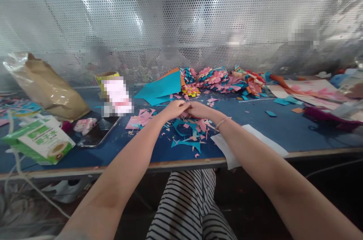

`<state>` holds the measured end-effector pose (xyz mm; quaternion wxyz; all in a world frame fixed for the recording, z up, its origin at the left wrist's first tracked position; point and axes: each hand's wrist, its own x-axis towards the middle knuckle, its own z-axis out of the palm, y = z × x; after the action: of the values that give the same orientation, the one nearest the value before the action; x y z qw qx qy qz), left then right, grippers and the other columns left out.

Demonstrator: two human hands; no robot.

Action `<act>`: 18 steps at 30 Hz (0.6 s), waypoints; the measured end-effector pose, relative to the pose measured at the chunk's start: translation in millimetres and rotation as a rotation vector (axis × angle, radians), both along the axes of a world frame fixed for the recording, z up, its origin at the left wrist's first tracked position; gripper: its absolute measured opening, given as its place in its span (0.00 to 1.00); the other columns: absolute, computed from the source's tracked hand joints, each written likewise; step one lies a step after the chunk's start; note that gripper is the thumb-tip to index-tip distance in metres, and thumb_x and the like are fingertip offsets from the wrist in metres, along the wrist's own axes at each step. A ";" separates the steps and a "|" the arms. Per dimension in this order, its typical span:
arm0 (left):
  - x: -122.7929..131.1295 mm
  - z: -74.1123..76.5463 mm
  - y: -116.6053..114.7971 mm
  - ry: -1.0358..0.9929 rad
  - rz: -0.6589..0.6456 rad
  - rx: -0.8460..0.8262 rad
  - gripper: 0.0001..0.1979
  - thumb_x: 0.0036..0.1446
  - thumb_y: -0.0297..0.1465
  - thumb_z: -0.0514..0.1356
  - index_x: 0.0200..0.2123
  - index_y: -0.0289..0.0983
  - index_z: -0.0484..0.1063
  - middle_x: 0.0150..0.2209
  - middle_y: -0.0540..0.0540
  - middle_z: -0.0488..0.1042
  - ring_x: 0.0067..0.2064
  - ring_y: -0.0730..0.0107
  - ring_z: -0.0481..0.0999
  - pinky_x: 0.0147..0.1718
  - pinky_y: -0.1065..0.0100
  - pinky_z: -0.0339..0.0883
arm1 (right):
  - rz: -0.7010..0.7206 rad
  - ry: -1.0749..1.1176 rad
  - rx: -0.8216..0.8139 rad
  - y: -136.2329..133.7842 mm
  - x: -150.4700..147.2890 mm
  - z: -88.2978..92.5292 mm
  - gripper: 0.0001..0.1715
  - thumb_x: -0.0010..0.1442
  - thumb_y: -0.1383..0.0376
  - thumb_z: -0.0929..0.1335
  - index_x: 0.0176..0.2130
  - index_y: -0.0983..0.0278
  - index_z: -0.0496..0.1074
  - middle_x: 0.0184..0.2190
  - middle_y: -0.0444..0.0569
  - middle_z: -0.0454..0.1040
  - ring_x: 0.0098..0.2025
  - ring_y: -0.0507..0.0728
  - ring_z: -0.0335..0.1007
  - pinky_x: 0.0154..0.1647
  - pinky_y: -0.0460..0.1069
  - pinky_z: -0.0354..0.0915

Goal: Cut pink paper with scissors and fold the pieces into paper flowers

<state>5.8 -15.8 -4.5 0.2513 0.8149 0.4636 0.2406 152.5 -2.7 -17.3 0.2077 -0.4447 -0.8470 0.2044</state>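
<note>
My left hand [176, 109] and my right hand [199, 110] meet over the middle of the blue table, their fingers bent together. Whatever lies between the fingertips is hidden by the hands. Beneath them spreads a heap of pink and blue paper scraps [187, 144], with curved blue offcuts at the front. Just behind stand blue paper sheets [164, 85] with an orange one. Bunches of pink, blue and orange cut paper [215, 79] lie farther back to the right. A white sheet [255, 140] rests under my right forearm.
On the left are a brown paper bag [48, 87], a green and white box [39, 141], a dark phone [99, 132] and a yellow tape roll [102, 81]. A purple item [331, 117] lies at right. A perforated metal screen [181, 17] closes the back.
</note>
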 end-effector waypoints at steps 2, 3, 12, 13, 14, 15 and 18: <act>0.2 0.2 0.1 -0.001 0.000 -0.006 0.19 0.57 0.43 0.47 0.34 0.35 0.68 0.29 0.44 0.73 0.24 0.73 0.70 0.22 0.73 0.61 | 0.003 0.009 0.002 1.4 0.7 -1.2 0.09 0.49 0.74 0.59 0.29 0.69 0.67 0.24 0.48 0.71 0.26 0.49 0.62 0.28 0.42 0.57; 0.4 0.4 0.0 -0.004 0.002 -0.013 0.18 0.57 0.43 0.47 0.33 0.35 0.68 0.29 0.44 0.73 0.25 0.73 0.71 0.22 0.73 0.61 | 0.007 0.014 0.003 2.2 1.2 -1.8 0.09 0.49 0.74 0.59 0.29 0.69 0.67 0.24 0.48 0.71 0.26 0.49 0.62 0.28 0.42 0.57; 2.3 3.7 -5.0 -0.066 0.027 -0.072 0.16 0.57 0.41 0.49 0.34 0.34 0.68 0.30 0.43 0.73 0.27 0.71 0.72 0.22 0.73 0.63 | 0.031 0.034 0.026 4.4 3.2 -3.2 0.08 0.50 0.71 0.59 0.28 0.68 0.66 0.24 0.47 0.70 0.26 0.49 0.62 0.27 0.42 0.56; 2.4 4.2 -5.7 -0.070 0.031 -0.079 0.16 0.56 0.41 0.49 0.34 0.34 0.68 0.30 0.43 0.73 0.27 0.71 0.72 0.22 0.73 0.63 | 0.027 0.032 0.029 4.8 3.3 -3.5 0.08 0.49 0.71 0.59 0.28 0.68 0.66 0.24 0.47 0.70 0.26 0.49 0.62 0.27 0.42 0.56; 2.4 4.7 -6.4 -0.071 0.036 -0.084 0.16 0.56 0.41 0.49 0.34 0.34 0.68 0.31 0.43 0.73 0.27 0.71 0.72 0.22 0.72 0.63 | 0.023 0.032 0.033 5.2 3.4 -3.8 0.08 0.49 0.71 0.59 0.28 0.68 0.66 0.24 0.47 0.69 0.26 0.49 0.62 0.27 0.43 0.56; 2.5 5.2 -7.0 -0.071 0.040 -0.088 0.16 0.56 0.41 0.50 0.34 0.34 0.68 0.31 0.43 0.73 0.27 0.71 0.72 0.23 0.72 0.63 | 0.021 0.033 0.037 5.7 3.5 -4.2 0.08 0.49 0.71 0.59 0.28 0.68 0.66 0.24 0.46 0.69 0.26 0.49 0.61 0.27 0.43 0.56; 2.4 5.8 -7.9 -0.070 0.044 -0.087 0.16 0.56 0.41 0.50 0.35 0.34 0.69 0.31 0.43 0.74 0.28 0.70 0.72 0.23 0.72 0.64 | 0.031 0.042 0.044 7.0 4.0 -5.1 0.08 0.50 0.70 0.59 0.28 0.68 0.66 0.23 0.47 0.69 0.26 0.49 0.61 0.27 0.43 0.56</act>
<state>8.2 -23.6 1.2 0.2970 0.7840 0.4823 0.2539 156.6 4.3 -22.4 0.2319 -0.4224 -0.8536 0.1979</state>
